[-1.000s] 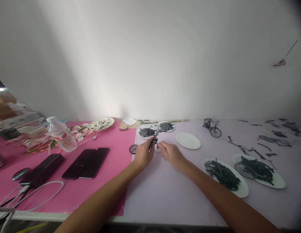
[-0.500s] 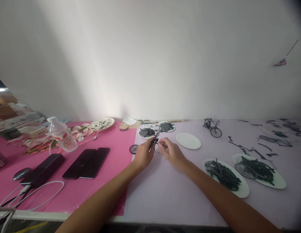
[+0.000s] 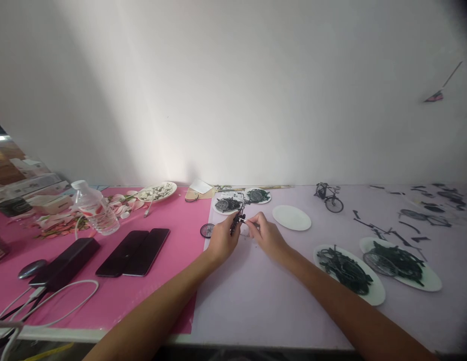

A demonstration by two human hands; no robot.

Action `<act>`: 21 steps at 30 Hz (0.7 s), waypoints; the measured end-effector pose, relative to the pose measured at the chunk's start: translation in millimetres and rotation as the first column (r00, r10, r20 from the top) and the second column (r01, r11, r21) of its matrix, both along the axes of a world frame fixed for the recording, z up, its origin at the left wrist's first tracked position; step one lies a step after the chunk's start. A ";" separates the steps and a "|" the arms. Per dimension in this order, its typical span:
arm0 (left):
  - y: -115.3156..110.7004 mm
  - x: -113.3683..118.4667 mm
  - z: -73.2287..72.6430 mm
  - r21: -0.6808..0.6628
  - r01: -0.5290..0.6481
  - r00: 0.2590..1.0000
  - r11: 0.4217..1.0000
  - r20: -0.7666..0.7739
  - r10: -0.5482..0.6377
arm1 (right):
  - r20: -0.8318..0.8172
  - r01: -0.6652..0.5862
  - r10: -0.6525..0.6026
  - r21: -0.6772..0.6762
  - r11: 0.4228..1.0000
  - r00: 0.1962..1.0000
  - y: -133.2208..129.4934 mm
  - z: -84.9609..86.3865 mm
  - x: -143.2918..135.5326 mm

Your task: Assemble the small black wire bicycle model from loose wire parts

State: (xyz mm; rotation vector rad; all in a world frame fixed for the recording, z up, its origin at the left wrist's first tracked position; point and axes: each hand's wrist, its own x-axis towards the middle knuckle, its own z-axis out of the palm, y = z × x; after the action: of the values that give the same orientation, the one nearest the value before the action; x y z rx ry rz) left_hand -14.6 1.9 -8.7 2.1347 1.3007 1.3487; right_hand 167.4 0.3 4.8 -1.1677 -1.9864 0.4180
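My left hand [image 3: 222, 240] is closed around a small black model bicycle part [image 3: 236, 223], which sticks up past the fingertips. Thumb and finger of my right hand [image 3: 270, 236] pinch a thin, light-coloured piece [image 3: 243, 219] whose tip meets the black part; its kind is too small to make out. Just left of my left hand lies a loose black spoked wheel [image 3: 206, 230]. Behind the hands, one white plate [image 3: 215, 208] holds black wheels, and another plate [image 3: 270, 199] holds dark green and black parts. A bare white plate [image 3: 292, 218] is right of my right hand.
An upright model bicycle [image 3: 329, 197] stands at the back right. Two plates of dark parts, a near one [image 3: 379, 296] and a farther one [image 3: 434, 285], lie beside my right forearm. Leftward are two phones [image 3: 133, 253], a water bottle [image 3: 96, 208], a black box [image 3: 65, 263] and cables.
The black part and both hands stay nearly in place, with the fingers of my right hand shifted slightly at the pinched piece. The whole view has moved a little.
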 end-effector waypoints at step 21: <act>9.5 0.7 -2.2 -0.102 0.098 0.949 0.990 0.309 -0.062 | 0.072 0.040 -0.056 0.215 0.976 0.996 0.6 4.8 1.2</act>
State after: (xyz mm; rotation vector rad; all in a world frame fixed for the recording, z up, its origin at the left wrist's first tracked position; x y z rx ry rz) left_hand -13.8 11.4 -10.9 1.7955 1.1263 1.4606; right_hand 168.6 0.9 9.5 -1.1073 -2.0090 0.1321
